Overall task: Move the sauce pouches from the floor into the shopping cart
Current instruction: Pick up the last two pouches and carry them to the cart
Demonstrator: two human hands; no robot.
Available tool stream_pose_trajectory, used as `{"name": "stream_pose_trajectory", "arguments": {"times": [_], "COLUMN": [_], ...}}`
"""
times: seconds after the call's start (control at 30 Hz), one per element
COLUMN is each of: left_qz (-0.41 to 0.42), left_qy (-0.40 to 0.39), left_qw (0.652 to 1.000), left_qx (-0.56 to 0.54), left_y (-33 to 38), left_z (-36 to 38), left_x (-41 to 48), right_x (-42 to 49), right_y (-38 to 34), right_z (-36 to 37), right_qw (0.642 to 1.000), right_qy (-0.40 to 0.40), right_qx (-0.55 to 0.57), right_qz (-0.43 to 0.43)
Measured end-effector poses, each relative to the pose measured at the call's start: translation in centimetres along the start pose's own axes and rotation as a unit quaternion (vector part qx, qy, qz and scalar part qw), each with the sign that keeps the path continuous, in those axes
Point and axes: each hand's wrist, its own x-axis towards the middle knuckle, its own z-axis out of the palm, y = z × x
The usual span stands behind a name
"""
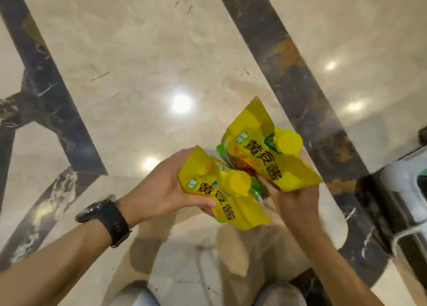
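The left hand's [166, 185] thumb [204, 203] is laid across the front of the left pouch [231, 211], and the other fingers are curled behind it, so the pouch is clamped between them. The right hand's [294, 204] fingers are closed on the right pouch [251, 130] from below and behind. One fingertip [304, 156] shows past the pouch's edge, while the rest are hidden by the pack, so how they lie cannot be told.

Both pouches are yellow, printed with large dark characters and a small green mark, and each is fitted with a round yellow cap; the left cap [238, 182] and the right cap [290, 141] are turned towards the camera. The pouches are held tilted, side by side, the right one further from the body. Their near corners meet or overlap between the hands; which of the two cannot be told. Both are held up off the floor [138, 51].

A black watch [108, 220] is worn on the left wrist, and both forearms are bare.

The floor is of glossy beige stone crossed by dark veined bands [288, 74], with round lamp reflections [181, 104] on it. At the right edge a blurred grey and white frame [402, 185] is cut off by the picture. Knees in pale cloth [136, 294] are seen at the bottom edge.
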Motion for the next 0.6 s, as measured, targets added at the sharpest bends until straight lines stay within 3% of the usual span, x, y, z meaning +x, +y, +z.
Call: {"name": "stream_pose_trajectory", "arguments": {"times": [0.07, 0.17, 0.23, 0.33, 0.4, 0.6], "left_qz": [-0.051, -0.096, -0.117, -0.131, -0.144, -0.206], "left_qy": [0.018, 0.098, 0.149, 0.157, 0.152, 0.126], "left_qw": [0.998, 0.989, 0.980, 0.977, 0.974, 0.953], "left_qx": [-0.029, -0.063, -0.058, -0.063, -0.089, -0.182], "left_y": [-0.7, -1.5, -2.0, -2.1, -2.1, 3.3], "left_z": [-0.2, -0.3, 0.1, 0.9, 1.2, 0.9], "left_x": [-1.1, -2.5, -2.8, -2.6, -2.4, -6.8], "right_x": [1.6, 2.3, 1.8, 1.4, 1.5, -2.0], "right_y": [-1.0, -1.5, -1.1, 0.0, 0.2, -3.6], "right_z": [-2.9, -5.3, -4.1, -1.4, -0.7, -5.2], "right_qw": [0.999, 0.985, 0.989, 0.997, 0.995, 0.951], "right_qy": [-0.034, -0.158, -0.127, -0.062, -0.052, -0.149], "right_qx": [-0.017, -0.053, -0.053, -0.045, 0.033, 0.138], "right_qz": [0.012, 0.045, 0.057, 0.030, 0.083, 0.234]}}
